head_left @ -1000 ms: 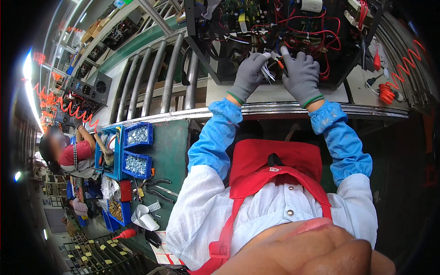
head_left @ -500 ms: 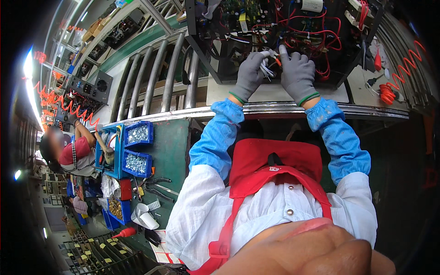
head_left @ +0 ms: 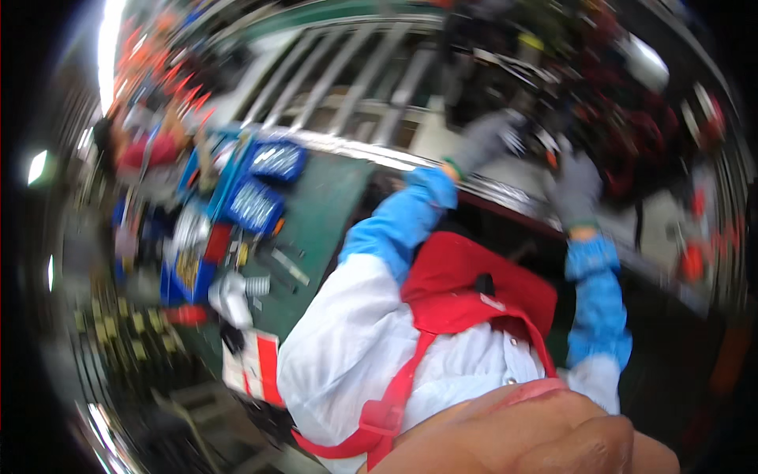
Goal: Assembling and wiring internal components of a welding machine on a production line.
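- Our view has turned and blurred; the metal rail (head_left: 359, 151) now slopes down to the right.
- Our left hand (head_left: 491, 141) and right hand (head_left: 577, 186) appear farther right and lower in view.
- We now see more of the red-and-white sheet (head_left: 251, 367).

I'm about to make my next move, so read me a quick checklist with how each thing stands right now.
1. Left hand gloved: ok.
2. Right hand gloved: ok.
3. Blue sleeves covering both forearms: ok.
4. White wires held firmly by the left hand: cannot tell; they show beside its fingertips, but blurred.
5. View of the wiring inside the unit sharp enough to check: not ok; motion blur smears it.
6. Silvery parts in the blue bins to your left: ok.
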`<control>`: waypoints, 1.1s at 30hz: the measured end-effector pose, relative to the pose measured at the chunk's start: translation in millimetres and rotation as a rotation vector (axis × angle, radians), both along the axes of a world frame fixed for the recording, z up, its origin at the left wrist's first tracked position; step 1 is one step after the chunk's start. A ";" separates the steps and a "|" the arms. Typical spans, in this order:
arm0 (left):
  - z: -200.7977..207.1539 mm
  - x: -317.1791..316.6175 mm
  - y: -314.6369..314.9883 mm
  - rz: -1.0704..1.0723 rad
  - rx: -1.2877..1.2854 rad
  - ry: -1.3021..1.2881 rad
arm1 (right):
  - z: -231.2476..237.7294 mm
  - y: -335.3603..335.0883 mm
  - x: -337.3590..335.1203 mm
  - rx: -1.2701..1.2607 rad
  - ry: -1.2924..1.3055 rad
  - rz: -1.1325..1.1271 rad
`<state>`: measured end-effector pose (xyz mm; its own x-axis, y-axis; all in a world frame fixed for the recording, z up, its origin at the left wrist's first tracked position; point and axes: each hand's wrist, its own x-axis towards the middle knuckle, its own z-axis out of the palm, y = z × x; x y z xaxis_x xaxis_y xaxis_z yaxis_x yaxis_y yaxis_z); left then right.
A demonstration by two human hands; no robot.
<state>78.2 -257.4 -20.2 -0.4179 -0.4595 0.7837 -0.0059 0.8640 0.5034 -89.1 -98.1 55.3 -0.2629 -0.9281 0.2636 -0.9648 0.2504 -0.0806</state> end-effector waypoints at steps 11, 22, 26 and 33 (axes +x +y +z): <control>-12.5 -26.6 22.0 0.040 -0.077 -0.296 | -56.6 0.4 -11.0 0.142 0.067 -0.025; -2.5 -24.3 23.5 0.080 -0.019 -0.297 | -110.1 -12.7 -65.7 0.071 -0.755 0.124; 3.6 -14.7 30.2 0.113 0.028 -0.288 | -57.8 19.7 -32.1 0.300 -1.045 0.035; 12.7 -20.6 33.3 0.172 0.050 -0.353 | -36.0 53.5 -19.5 0.117 -2.097 -0.054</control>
